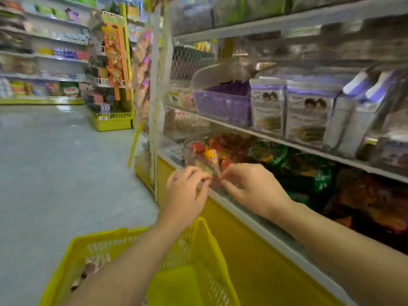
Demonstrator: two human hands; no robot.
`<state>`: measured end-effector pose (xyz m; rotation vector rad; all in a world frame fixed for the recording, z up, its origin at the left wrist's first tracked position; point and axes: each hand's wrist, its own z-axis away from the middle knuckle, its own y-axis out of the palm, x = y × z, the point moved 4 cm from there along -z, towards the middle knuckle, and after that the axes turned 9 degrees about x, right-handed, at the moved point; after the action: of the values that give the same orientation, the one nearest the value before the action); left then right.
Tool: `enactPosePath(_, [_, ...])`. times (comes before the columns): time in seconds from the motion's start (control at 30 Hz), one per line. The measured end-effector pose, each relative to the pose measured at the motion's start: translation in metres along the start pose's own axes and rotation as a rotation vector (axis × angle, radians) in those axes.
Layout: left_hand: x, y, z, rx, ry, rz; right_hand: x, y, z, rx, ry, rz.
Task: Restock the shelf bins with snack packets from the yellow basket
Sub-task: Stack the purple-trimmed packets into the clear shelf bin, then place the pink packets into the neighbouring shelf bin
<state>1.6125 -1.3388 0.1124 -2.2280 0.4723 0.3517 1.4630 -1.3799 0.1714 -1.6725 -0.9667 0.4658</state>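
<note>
Both hands are at the front lip of the lower shelf (pixel 260 226). My left hand (pixel 187 191) and right hand (pixel 249 186) hold one clear plastic snack packet (pixel 209 155) filled with red, yellow and orange pieces.

- Left fingers (pixel 199 176) are curled, pinching the packet's lower left edge.
- Right fingers (pixel 231 173) are curled, pinching the lower right edge. The two hands are close, nearly meeting.
- The packet stands roughly upright. Its long axis runs up from my fingers, and its top end leans away from me into the shelf opening. A pale label faces me near the bottom. Motion blur hides the exact outline.
- The packet sits over the left end of the lower shelf, just left of the green foil bags (pixel 309 171).
- On the shelf above stands a purple plastic lattice bin (pixel 223 107), with white-and-purple standing pouches (pixel 306 113) to its right.
- The yellow plastic lattice basket (pixel 205 237) is below my forearms, on the aisle side of the yellow shelf base (pixel 247 250). A few small packets (pixel 92 267) lie in its bottom, partly hidden by my left forearm.
- The grey tiled floor (pixel 55 162) stretches left toward further shelving, which is blurred.
</note>
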Motion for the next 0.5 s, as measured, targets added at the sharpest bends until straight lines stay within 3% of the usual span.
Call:
enactPosePath(0.33, [0.206,0.018,0.177,0.361,-0.633,-0.149,0.04,0.287,-0.016,0.649,0.051,-0.262])
enactPosePath(0.5, [0.275,0.046,0.242,0.546,-0.85,-0.179,0.048,0.399,-0.013,0.961,0.189,-0.436])
